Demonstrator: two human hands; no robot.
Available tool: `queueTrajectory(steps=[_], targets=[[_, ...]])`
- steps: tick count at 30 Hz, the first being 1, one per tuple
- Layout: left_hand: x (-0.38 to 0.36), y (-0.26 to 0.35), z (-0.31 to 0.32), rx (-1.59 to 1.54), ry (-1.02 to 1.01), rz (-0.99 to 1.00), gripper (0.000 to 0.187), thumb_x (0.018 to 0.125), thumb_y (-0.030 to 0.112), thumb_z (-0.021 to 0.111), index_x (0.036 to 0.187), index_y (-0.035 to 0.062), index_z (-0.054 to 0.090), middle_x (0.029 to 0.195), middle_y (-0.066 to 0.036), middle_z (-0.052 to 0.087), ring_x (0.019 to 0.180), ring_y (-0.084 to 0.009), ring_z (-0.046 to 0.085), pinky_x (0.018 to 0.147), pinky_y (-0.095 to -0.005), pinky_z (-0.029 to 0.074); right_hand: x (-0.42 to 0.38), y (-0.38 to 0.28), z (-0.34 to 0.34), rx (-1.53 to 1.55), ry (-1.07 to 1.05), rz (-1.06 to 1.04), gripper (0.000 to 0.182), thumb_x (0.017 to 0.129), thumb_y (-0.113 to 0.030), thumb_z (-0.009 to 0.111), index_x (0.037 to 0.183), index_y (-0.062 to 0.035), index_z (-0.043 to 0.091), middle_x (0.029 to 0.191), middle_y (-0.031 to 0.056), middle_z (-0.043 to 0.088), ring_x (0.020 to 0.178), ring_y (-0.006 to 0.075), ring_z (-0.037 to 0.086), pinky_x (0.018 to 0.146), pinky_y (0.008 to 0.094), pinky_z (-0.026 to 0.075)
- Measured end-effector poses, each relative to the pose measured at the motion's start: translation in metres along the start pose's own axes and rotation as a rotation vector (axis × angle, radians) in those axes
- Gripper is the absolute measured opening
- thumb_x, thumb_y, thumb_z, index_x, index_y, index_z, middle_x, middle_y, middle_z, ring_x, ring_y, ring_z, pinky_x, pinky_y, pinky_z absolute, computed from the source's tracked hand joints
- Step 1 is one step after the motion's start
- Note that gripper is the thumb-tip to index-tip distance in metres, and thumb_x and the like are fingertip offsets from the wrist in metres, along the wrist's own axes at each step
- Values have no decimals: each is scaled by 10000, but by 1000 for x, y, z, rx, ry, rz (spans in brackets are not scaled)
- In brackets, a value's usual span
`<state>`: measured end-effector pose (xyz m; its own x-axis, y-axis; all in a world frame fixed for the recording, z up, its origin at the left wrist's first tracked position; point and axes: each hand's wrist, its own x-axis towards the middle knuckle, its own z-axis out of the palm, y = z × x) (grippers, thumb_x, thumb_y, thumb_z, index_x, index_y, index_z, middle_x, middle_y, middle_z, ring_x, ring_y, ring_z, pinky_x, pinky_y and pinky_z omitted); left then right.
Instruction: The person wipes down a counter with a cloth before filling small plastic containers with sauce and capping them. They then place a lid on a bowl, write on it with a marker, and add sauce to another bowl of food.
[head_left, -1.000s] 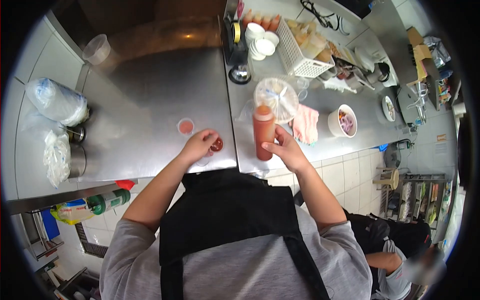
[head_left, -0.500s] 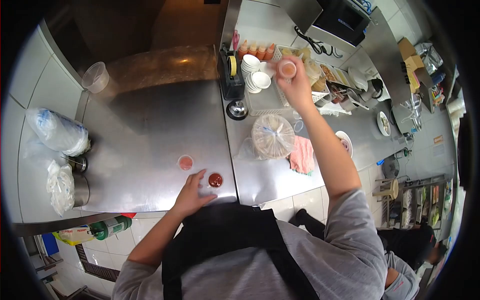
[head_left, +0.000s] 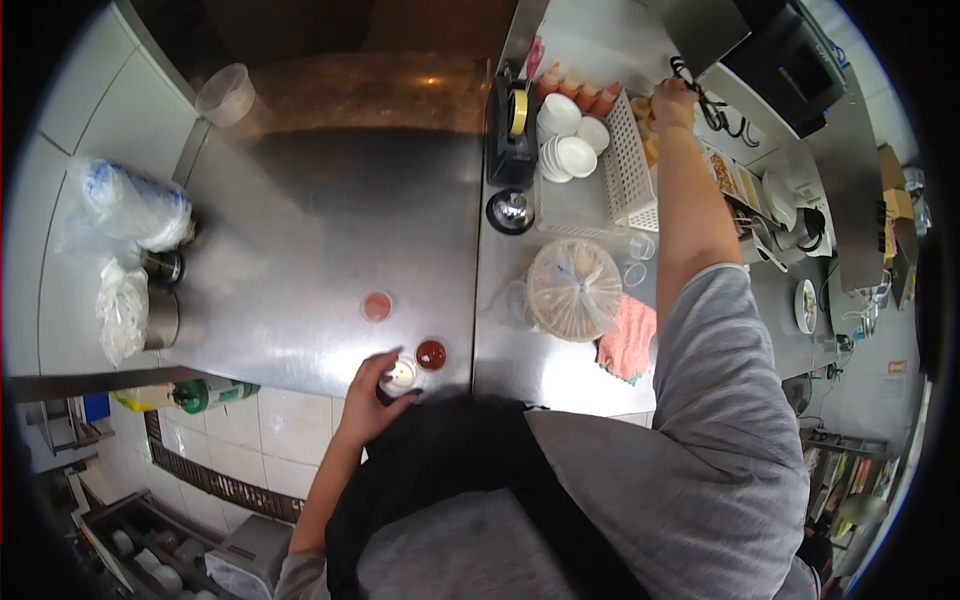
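My left hand [head_left: 378, 392] is curled round a small clear cup of white sauce [head_left: 402, 372] near the counter's front edge. Right beside it stands a cup of dark red sauce [head_left: 431, 354], and a cup with pink contents [head_left: 377, 306] sits a little farther back. My right arm stretches far forward over the white basket [head_left: 628, 160]. At its end my right hand [head_left: 674, 104] is closed among the containers at the basket's back; whatever it holds is hidden.
On the right stand a bagged round container [head_left: 574, 290], a pink cloth [head_left: 628, 340], a bell [head_left: 511, 211], stacked white bowls [head_left: 569, 157], a tape dispenser [head_left: 511, 130] and orange-capped bottles [head_left: 588, 92]. Plastic bags [head_left: 132, 205] lie at the left wall, with a clear tub [head_left: 226, 94] behind.
My right hand has moved forward and right to the basket's back, and the cup it held no longer shows. My left hand has closed in round the white sauce cup. The view has shifted.
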<state>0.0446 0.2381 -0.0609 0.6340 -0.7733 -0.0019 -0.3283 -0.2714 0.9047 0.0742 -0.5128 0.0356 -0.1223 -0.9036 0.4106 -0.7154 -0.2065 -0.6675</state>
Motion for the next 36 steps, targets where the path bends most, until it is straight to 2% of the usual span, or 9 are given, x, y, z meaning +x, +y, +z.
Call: queueTrajectory(steps=[2, 4, 6, 8, 9, 12, 24, 32, 36], targets=[[2, -3, -1, 101, 4, 66, 744, 664, 86, 854, 1330, 66, 525, 1201, -145, 566, 1046, -270, 602, 879, -349, 521, 6, -7, -18, -964, -206, -766, 630, 759, -262, 720, 1259, 11, 450, 1099, 197, 664, 1052, 342, 637, 913, 439, 482], [0, -13, 1, 123, 25, 130, 726, 683, 81, 840, 1332, 65, 516, 1193, -144, 567, 1048, -274, 603, 877, -355, 524, -76, -36, -77, 281, -321, -232, 566, 822, -171, 688, 1278, 50, 437, 1116, 198, 647, 1019, 260, 637, 887, 393, 501], [0, -1, -1, 99, -20, 24, 703, 709, 67, 817, 1339, 67, 505, 1182, -146, 566, 1045, -275, 604, 871, -351, 527, -168, -65, -131, 721, -189, -480, 498, 870, -114, 662, 1283, 57, 441, 1049, 143, 649, 944, 175, 619, 824, 326, 508], [-4, -4, 3, 118, -12, 19, 691, 729, 55, 798, 1349, 72, 495, 1178, -148, 566, 1042, -274, 605, 868, -348, 528, -293, -70, -216, 718, -537, -711, 312, 904, -114, 644, 1172, 17, 552, 1067, 97, 639, 920, 159, 605, 798, 294, 497], [-4, -5, 5, 134, -8, 37, 679, 749, 43, 778, 1360, 77, 484, 1174, -150, 565, 1040, -273, 606, 865, -345, 528, -345, -52, -247, 667, -1019, -421, 296, 889, -123, 667, 1155, -19, 589, 1093, 82, 635, 920, 175, 614, 814, 288, 503], [-9, -16, 11, 177, 43, 85, 674, 777, 25, 747, 1382, 79, 456, 1163, -151, 566, 1032, -274, 607, 852, -340, 529, -464, -2, -282, 234, -1422, -1057, 758, 755, -147, 791, 1409, -106, 409, 1446, 195, 353, 1230, 342, 490, 987, 382, 486], [15, 4, 25, 151, -128, 138, 556, 966, 190, 524, 1481, 101, 333, 1315, -194, 523, 1211, -351, 517, 1051, -482, 377, -532, 31, -251, 113, -1485, -570, 633, 741, -127, 775, 1302, -106, 482, 926, 157, 669, 800, 294, 680, 721, 393, 551], [23, -9, 28, 662, -227, 157, 583, 999, 419, 422, 1523, 226, 256, 1592, -150, 193, 1478, -334, 158, 1182, -523, 110, -511, 50, -243, 555, -1915, 511, 531, 982, -203, 563, 1454, -80, 353, 901, 97, 686, 761, 169, 677, 591, 252, 507], [23, -9, 27, 654, -232, 152, 562, 1007, 407, 409, 1521, 239, 258, 1597, -147, 169, 1479, -345, 139, 1180, -525, 103, -498, 30, -229, 238, -1930, 303, 298, 1015, -217, 489, 1287, -95, 495, 851, 102, 693, 649, 185, 686, 538, 262, 505]])
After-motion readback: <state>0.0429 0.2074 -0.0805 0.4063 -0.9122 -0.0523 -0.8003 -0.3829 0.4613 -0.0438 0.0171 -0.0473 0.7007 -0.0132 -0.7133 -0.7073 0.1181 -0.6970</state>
